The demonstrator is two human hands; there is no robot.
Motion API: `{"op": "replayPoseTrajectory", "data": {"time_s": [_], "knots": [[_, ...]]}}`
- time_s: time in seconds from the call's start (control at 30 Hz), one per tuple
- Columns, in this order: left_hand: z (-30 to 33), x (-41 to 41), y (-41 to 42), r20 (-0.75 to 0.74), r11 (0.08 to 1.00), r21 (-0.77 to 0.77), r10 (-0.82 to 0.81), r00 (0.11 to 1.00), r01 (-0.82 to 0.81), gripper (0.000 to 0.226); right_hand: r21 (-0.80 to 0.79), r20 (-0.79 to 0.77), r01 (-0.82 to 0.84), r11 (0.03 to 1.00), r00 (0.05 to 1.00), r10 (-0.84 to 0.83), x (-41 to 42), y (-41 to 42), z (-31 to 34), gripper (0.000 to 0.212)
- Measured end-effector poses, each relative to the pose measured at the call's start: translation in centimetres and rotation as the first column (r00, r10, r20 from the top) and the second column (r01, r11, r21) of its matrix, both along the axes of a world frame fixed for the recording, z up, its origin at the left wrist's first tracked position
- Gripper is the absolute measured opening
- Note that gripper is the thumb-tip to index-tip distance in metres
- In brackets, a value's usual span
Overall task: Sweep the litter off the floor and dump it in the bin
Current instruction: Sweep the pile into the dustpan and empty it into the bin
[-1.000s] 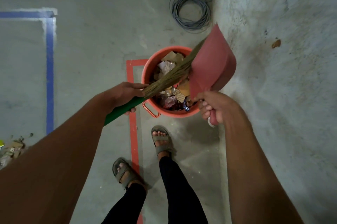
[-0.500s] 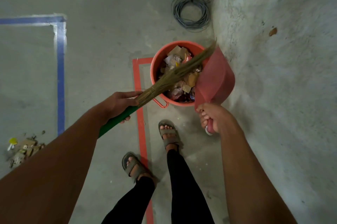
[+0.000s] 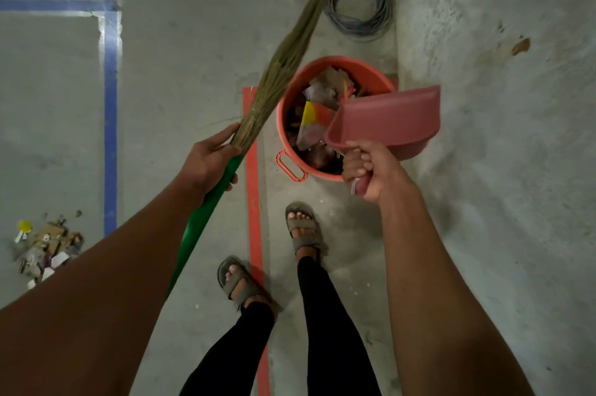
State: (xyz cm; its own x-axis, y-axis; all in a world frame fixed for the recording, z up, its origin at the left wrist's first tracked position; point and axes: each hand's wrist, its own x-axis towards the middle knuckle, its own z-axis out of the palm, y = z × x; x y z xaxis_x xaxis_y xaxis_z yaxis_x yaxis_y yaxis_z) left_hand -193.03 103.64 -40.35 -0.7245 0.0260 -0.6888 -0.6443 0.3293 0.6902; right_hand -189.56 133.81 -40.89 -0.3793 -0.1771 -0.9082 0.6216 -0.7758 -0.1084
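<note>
Left hand (image 3: 206, 160) grips the broom (image 3: 283, 60), straw left of the round bin (image 3: 287, 105); right hand (image 3: 367, 170) grips the smooth dustpan (image 3: 390, 118) over its rim. Litter (image 3: 45, 244) lower left, bare concrete between.

Bare concrete floor (image 3: 180, 50), dimly lit.
Blue tape (image 3: 110, 112) is laid as a corner at 10 o'clock, red tape (image 3: 254, 234) runs down the centre, a coiled grey cable (image 3: 359, 13) lies at 12 o'clock, and paler, rougher concrete (image 3: 503, 170) is seen at 3 o'clock.
</note>
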Motion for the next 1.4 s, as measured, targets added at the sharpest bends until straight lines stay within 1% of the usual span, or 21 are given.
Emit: {"op": "replayPoseTrajectory", "data": {"time_s": [0.03, 0.1, 0.2, 0.27, 0.43, 0.57, 0.67, 0.73, 0.83, 0.9, 1.0, 1.1, 1.2, 1.3, 1.4], "knots": [[-0.4, -0.2, 0.2, 0.002, 1.0, 0.003, 0.011, 1.0, -0.011, 0.05, -0.104, -0.006, 0.016, 0.994, 1.0, -0.016, -0.7, 0.0, -0.6, 0.032], [-1.4, -0.6, 0.9, 0.009, 0.999, 0.007, 0.032, 0.999, -0.032, 0.05, -0.229, -0.014, 0.002, 0.973, 1.0, -0.006, -2.0, 0.1, -2.2, 0.033], [-3.2, -1.5, 1.9, 0.026, 0.998, 0.001, 0.057, 0.998, -0.057, 0.05, -0.356, 0.006, 0.008, 0.934, 1.0, -0.006, -4.1, 0.2, -5.1, 0.032], [-4.5, -2.2, 2.8, 0.043, 0.999, -0.007, 0.053, 0.998, -0.052, 0.05, -0.391, 0.061, 0.047, 0.919, 0.998, -0.025, -5.5, 0.7, -7.4, 0.034], [-8.1, -4.2, 5.2, 0.067, 0.996, -0.035, 0.082, 0.994, -0.08, 0.048, -0.352, 0.22, 0.1, 0.931, 0.975, -0.021, -7.4, 2.1, -13.0, 0.043], [-10.1, -5.5, 6.6, 0.052, 0.984, -0.073, 0.166, 0.985, -0.162, 0.052, -0.447, 0.233, 0.14, 0.883, 0.972, -0.036, -7.0, 2.5, -13.9, 0.045], [-11.9, -6.7, 7.1, 0.069, 0.973, -0.093, 0.22, 0.973, -0.213, 0.052, -0.473, 0.25, 0.159, 0.867, 0.967, -0.041, -6.5, 2.6, -14.7, 0.043], [-12.9, -7.2, 7.1, 0.079, 0.966, -0.112, 0.244, 0.966, -0.235, 0.053, -0.448, 0.279, 0.165, 0.879, 0.96, -0.038, -6.6, 2.9, -16.2, 0.046], [-14.5, -8.1, 7.3, 0.084, 0.964, -0.147, 0.234, 0.969, -0.22, 0.052, -0.345, 0.34, 0.163, 0.924, 0.94, -0.039, -8.1, 3.0, -19.3, 0.051], [-14.9, -8.4, 7.2, 0.087, 0.964, -0.166, 0.223, 0.971, -0.207, 0.052, -0.287, 0.364, 0.147, 0.946, 0.931, -0.034, -8.6, 2.1, -20.3, 0.05], [-15.0, -8.3, 7.2, 0.094, 0.966, -0.196, 0.192, 0.977, -0.171, 0.052, -0.282, 0.317, 0.111, 0.953, 0.948, -0.017, -8.5, 0.2, -19.1, 0.045], [-14.3, -8.1, 7.1, 0.095, 0.968, -0.199, 0.173, 0.98, -0.152, 0.052, -0.372, 0.232, 0.097, 0.923, 0.973, -0.009, -8.3, 0.4, -15.4, 0.04], [-13.6, -8.0, 6.9, 0.09, 0.97, -0.196, 0.164, 0.982, -0.144, 0.053, -0.442, 0.181, 0.067, 0.895, 0.983, 0.016, -8.1, 1.6, -10.8, 0.032], [-13.2, -8.0, 6.9, 0.072, 0.97, -0.193, 0.163, 0.984, -0.146, 0.053, -0.437, 0.16, 0.035, 0.899, 0.986, 0.039, -7.9, 2.4, -7.5, 0.034], [-13.6, -8.0, 6.9, 0.075, 0.967, -0.189, 0.189, 0.979, -0.172, 0.052, -0.446, 0.142, 0.062, 0.893, 0.99, 0.002, -9.2, 2.4, -7.2, 0.033]]}}
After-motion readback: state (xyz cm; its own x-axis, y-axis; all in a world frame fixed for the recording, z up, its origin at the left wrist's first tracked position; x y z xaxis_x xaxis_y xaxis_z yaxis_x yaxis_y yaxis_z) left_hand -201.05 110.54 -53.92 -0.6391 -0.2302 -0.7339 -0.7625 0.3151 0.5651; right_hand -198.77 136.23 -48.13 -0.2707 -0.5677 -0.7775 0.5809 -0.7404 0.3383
